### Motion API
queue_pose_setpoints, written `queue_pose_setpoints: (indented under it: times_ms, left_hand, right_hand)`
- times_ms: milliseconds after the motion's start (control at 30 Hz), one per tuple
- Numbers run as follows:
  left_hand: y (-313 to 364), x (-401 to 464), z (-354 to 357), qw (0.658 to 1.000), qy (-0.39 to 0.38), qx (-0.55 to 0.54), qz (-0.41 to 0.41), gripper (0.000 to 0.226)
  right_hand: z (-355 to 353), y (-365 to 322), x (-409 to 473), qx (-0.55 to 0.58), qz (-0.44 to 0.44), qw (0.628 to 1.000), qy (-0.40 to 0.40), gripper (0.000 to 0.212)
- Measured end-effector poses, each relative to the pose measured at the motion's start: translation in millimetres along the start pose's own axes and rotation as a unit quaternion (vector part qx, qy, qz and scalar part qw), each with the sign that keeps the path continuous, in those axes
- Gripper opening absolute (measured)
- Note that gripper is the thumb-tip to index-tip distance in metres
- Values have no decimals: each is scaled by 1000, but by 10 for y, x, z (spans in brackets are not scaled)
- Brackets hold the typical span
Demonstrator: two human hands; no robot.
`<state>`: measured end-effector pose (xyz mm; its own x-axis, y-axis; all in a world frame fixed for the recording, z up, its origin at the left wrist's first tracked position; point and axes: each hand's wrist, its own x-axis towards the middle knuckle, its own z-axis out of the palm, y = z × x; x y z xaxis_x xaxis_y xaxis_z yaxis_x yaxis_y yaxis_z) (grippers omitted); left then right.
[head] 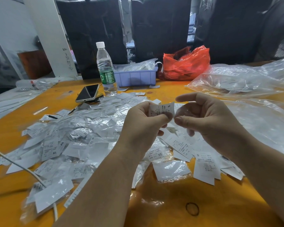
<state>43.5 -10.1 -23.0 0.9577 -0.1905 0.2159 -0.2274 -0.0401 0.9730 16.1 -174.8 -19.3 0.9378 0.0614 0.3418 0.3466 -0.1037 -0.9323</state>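
I'm watching the left hand [143, 122] pinching a white size-S label [161, 108] between thumb and curled fingers, while the right hand [208, 118] is pinching a small clear bag [184, 112] just beside it — both hovering above the heap of labels [82, 128] lying across the orange desk [170, 202].

Orange-yellow table [170, 202] with a glossy top and soft glare patches near the front edge; lighting is even, no hard shadows. Behind its far edge, three tall black bundles [161, 27] in clear wrap stand side by side, and the narrow gaps between them show blue and white stuff too blurred to identify. Left side: white wall [5, 22], a white post [46, 35] slanting across it with handwritten digits down its side, and a brown board [34, 63] just beside the post's lower end.
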Motion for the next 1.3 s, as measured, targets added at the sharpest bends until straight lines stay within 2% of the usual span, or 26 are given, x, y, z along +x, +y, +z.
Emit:
queue_pose_setpoints:
  times_ms: [300,567,833,1000,1133,1300]
  left_hand:
    - [24,12,-49,999,-41,-2,-5,12]
    - [13,20,-56,999,-54,3,-10,13]
    - [45,0,-53,995,-82,-31,-54,27]
    - [33,-13,-22,997,-60,-40,-40,9]
    - [1,-18,-9,999,-33,-10,0,11]
    - [33,-12,-32,996,-87,-2,-12,13]
  right_hand:
    - [-6,4,7,-8,-11,1000,24,33]
    - [-23,4,6,-10,-8,1000,28,35]
    - [-11,-32,-6,0,-19,999,28,44]
    - [1,-30,-10,7,-27,999,27,49]
    - [12,-27,-17,4,-40,999,37,46]
    - [0,-28,-14,-5,-41,998,45,42]
